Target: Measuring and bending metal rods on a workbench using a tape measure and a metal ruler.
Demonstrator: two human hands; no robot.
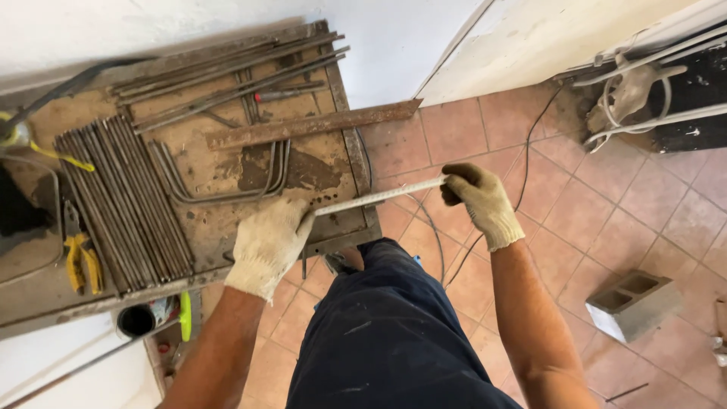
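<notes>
Rusty workbench (333, 170) on terracotta floor (575, 220)

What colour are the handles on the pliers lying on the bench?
Yellow. The pliers lie at the bench's left edge, clearest in the head view.

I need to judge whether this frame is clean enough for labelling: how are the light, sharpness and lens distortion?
Head view: even, soft daylight with no harsh glare; faint shadows under the left hand and the rod it shares with the right hand; gloves and workbench look sharp; wide-angle lens bends the edges, noticeably the floor tiles.
</notes>
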